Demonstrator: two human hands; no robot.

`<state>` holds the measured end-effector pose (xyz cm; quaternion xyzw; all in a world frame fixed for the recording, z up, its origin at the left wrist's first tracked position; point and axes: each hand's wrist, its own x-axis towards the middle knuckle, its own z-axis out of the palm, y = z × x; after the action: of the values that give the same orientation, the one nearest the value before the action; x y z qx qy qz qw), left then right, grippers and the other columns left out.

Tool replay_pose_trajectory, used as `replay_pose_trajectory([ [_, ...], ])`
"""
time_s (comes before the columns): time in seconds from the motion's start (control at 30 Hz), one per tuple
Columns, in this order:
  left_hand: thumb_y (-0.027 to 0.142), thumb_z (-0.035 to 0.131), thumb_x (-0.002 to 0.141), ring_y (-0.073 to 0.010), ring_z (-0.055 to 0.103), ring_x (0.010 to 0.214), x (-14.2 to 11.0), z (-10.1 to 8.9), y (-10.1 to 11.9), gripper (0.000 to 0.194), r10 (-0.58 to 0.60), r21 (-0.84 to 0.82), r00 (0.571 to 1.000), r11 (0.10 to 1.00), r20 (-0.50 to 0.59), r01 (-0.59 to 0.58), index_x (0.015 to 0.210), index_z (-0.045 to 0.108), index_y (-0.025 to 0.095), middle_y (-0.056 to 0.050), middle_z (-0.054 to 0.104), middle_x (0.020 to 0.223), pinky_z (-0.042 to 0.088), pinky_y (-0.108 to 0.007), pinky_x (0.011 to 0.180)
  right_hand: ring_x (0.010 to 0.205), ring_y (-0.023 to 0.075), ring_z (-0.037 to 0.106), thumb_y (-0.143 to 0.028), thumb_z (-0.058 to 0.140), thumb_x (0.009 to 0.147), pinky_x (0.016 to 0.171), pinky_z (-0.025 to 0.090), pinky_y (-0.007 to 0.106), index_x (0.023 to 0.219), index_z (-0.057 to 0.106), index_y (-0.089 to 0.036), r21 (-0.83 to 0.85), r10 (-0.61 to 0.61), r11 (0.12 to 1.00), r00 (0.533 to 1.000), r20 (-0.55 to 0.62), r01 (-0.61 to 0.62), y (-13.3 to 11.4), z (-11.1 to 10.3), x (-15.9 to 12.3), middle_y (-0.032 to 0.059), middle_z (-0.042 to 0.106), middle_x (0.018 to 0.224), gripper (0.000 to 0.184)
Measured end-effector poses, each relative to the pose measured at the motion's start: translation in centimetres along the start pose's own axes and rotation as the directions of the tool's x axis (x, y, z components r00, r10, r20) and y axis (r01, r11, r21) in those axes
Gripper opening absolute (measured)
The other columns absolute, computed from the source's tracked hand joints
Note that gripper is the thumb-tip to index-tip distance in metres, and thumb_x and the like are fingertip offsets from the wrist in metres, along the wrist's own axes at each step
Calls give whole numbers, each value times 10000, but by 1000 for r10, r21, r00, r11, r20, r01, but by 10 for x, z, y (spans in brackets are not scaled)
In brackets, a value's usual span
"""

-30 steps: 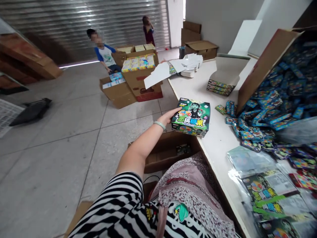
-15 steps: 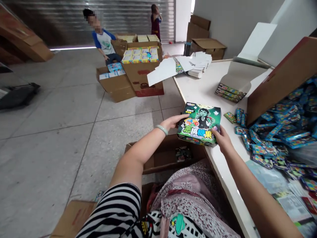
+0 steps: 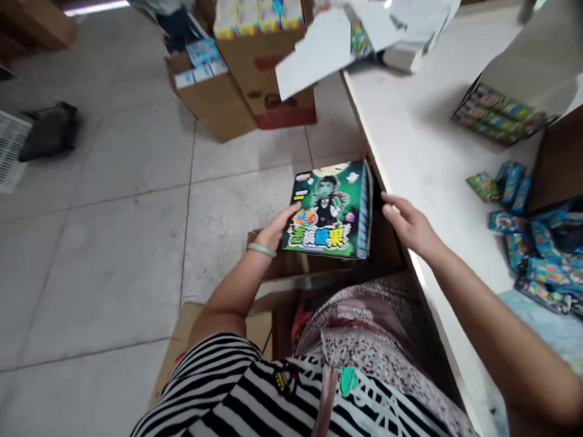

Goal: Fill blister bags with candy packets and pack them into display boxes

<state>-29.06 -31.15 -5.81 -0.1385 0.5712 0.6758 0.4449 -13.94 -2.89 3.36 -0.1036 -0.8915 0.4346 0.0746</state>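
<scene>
My left hand [image 3: 279, 227] grips a green candy box [image 3: 330, 215] by its left side, thumb on top and the other fingers hidden beneath. The box has a cartoon figure and large coloured characters printed on its lid, and its right side panel faces up a little. It is over an open cardboard carton [image 3: 285, 264] on the floor beside the table. My right hand [image 3: 407, 226] is apart from the box, to its right at the table's edge, with fingers loosely stretched and nothing in them.
On the white table [image 3: 410, 139] stand an open display box of candy packs [image 3: 505, 112], a pile of blue candy packets [image 3: 551, 267] and flat white cartons [image 3: 319, 51]. A large brown carton [image 3: 268, 79] with yellow boxes is on the floor ahead, near a partly visible person.
The candy box has moved left and off the table's edge, over the carton, in my left hand. My right hand has let go of it. The view has tilted down.
</scene>
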Motion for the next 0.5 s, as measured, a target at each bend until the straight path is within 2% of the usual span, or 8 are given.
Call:
replay_pose_trajectory([
  [0.1, 433, 549, 928, -277, 750, 924, -13, -53, -26, 446, -68, 5, 991, 998, -112, 69, 1214, 648, 104, -92, 786, 923, 615, -448, 899, 1446, 431, 321, -619, 524, 890, 1155, 259, 671, 1439, 484, -129, -351, -15, 936, 999, -33, 3, 29, 13, 37, 221, 400, 1546, 737],
  [0.2, 376, 670, 839, -282, 759, 887, -14, -85, -54, 454, -83, 57, 987, 994, -136, 92, 1227, 654, 140, -81, 790, 952, 637, -425, 829, 1489, 477, 171, -535, 546, 909, 1110, 195, 740, 1532, 321, -87, -527, 24, 850, 1000, 2, -19, 58, 25, 60, 261, 222, 1625, 800],
  [0.27, 387, 707, 805, -286, 761, 871, -4, -96, -70, 457, -165, 99, 979, 979, -121, 177, 1193, 676, 148, -91, 790, 964, 638, -400, 790, 1497, 478, 135, -484, 523, 926, 1097, 182, 751, 1559, 247, -74, -559, 54, 829, 998, 17, -35, 70, 30, 66, 273, 169, 1637, 803],
  [0.37, 485, 720, 781, -311, 758, 884, 24, -102, -89, 472, -337, 126, 931, 927, -137, 354, 1099, 717, 136, -129, 786, 958, 630, -409, 797, 1505, 459, 125, -463, 519, 920, 1112, 187, 732, 1573, 227, -108, -556, 84, 828, 996, 12, -64, 75, 30, 67, 243, 143, 1653, 798],
  [0.43, 524, 734, 759, -321, 752, 924, 45, -101, -100, 507, -371, 135, 914, 910, -161, 393, 1080, 719, 131, -143, 782, 984, 614, -426, 852, 1510, 440, 133, -457, 538, 909, 1134, 185, 706, 1571, 245, -133, -550, 92, 832, 996, 4, -75, 70, 28, 64, 215, 160, 1657, 793],
  [0.5, 549, 731, 760, -317, 738, 985, 64, -98, -112, 546, -359, 153, 915, 909, -185, 387, 1103, 705, 125, -149, 771, 1047, 591, -431, 913, 1512, 422, 140, -421, 559, 904, 1156, 178, 669, 1571, 243, -112, -562, 120, 821, 993, 5, -97, 60, 26, 61, 211, 183, 1652, 801],
])
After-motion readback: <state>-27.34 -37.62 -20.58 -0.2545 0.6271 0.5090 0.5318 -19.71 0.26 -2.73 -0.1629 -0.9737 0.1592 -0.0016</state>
